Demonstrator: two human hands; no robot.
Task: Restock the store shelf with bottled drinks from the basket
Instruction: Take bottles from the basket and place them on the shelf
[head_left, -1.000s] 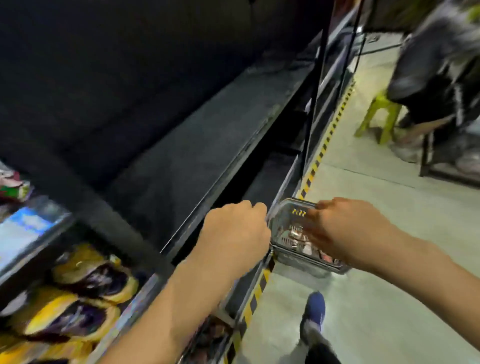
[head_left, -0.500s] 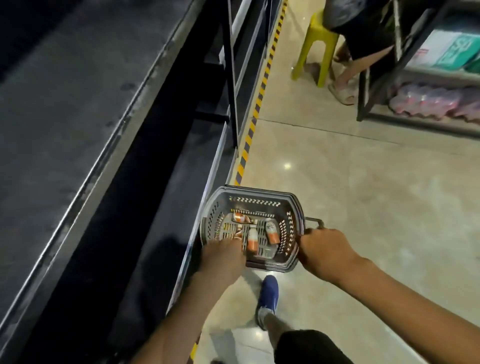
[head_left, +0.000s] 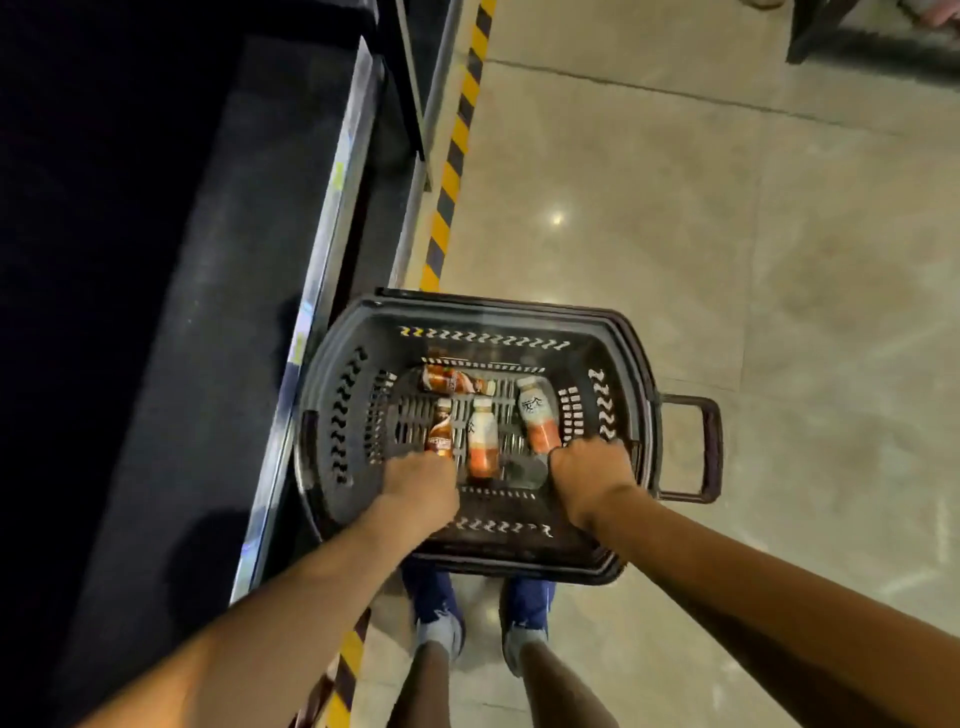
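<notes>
A dark plastic basket (head_left: 332, 395) stands on the floor beside the black store shelf (head_left: 249, 291). Several small drink bottles lie on its bottom. My left hand (head_left: 421, 480) reaches into the basket and grips the lower end of a brown bottle (head_left: 440, 428). My right hand (head_left: 592, 475) is curled round the base of an orange bottle with a white label (head_left: 537, 418). Another orange and white bottle (head_left: 482, 439) lies between my hands. A second brown bottle (head_left: 449, 380) lies crosswise at the far side.
The shelf boards on the left are dark and bare. A yellow and black striped strip (head_left: 457, 135) runs along the shelf foot. The basket's pull handle (head_left: 706, 447) sticks out to the right. My feet in blue shoes (head_left: 436, 608) stand just behind the basket on the tiled floor.
My view has tilted down onto the basket. My right hand left the basket's rim and went inside to the orange bottle. My left hand closed on the brown bottle.
</notes>
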